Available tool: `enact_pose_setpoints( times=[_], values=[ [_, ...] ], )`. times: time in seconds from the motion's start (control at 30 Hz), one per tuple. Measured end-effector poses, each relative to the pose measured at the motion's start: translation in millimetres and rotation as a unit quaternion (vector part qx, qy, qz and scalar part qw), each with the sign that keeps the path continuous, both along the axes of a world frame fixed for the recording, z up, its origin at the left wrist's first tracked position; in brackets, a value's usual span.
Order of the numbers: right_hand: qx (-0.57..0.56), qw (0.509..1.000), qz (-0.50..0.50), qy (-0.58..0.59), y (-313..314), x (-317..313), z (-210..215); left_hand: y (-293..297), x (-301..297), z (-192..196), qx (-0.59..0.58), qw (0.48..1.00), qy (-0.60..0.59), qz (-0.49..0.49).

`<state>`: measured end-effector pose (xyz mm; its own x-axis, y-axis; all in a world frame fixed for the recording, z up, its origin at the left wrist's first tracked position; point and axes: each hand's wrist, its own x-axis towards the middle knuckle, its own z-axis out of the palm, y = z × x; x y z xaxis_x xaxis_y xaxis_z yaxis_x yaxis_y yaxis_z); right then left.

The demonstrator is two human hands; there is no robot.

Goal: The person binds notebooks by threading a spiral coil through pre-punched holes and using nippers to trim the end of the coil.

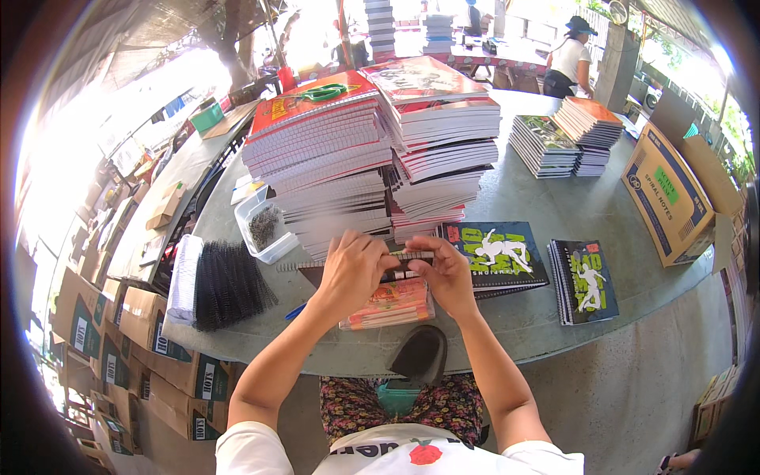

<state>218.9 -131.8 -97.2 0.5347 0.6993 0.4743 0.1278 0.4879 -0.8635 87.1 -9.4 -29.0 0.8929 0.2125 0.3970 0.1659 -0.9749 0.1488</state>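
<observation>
At the table's near middle, my two hands meet over a dark notebook (393,275) with a row of coil loops along its edge. My left hand (354,265) is closed on its left part, fingers bent. My right hand (447,277) curls round the right end, thumb and fingertips on the edge. A thin spiral coil (291,267) sticks out leftward past my left hand. My fingers partly hide the notebook. Just below lies a pink and orange packet stack (388,309). Dark-covered notebooks (503,257) lie beside my right hand.
Tall notebook stacks (324,150) stand ahead, green-handled scissors (321,93) on top. At left are a plastic tub (275,252), black coils (233,285) and a blue pen (295,311). A cardboard box (669,194) stands right. A person (570,63) works at the back.
</observation>
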Motion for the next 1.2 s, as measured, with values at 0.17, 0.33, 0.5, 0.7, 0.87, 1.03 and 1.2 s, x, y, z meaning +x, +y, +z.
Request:
enact_pose_setpoints(
  times=[0.17,0.33,0.5,0.7,0.87,1.03,1.2],
  values=[
    [-0.059,0.997,-0.054,-0.020,-7.0,3.4,-7.2,-9.6,5.9,0.8,0.003,0.995,-0.091,-0.031],
    [-0.127,0.985,-0.106,-0.053,-12.1,4.6,-12.4,-9.2,8.5,-5.2,-0.004,1.000,-0.020,-0.004],
    [-0.166,0.978,-0.114,-0.061,-18.7,0.8,-10.1,-15.0,14.6,-5.7,-0.024,0.995,-0.097,-0.028],
    [-0.082,0.954,-0.199,-0.211,-20.3,-1.3,2.5,-18.4,22.0,4.2,-0.109,0.994,-0.018,0.010],
    [-0.140,0.953,-0.189,-0.189,-21.6,-1.2,7.1,-2.8,17.2,-1.3,-0.110,0.992,0.010,-0.056],
    [-0.141,0.955,-0.201,-0.166,-17.8,2.5,-10.1,-25.5,29.6,-4.3,-0.095,0.988,-0.082,-0.089],
    [-0.152,0.955,-0.196,-0.161,-21.2,-3.5,-4.6,-23.6,34.3,-17.1,-0.140,0.977,-0.100,-0.130]
  ],
)
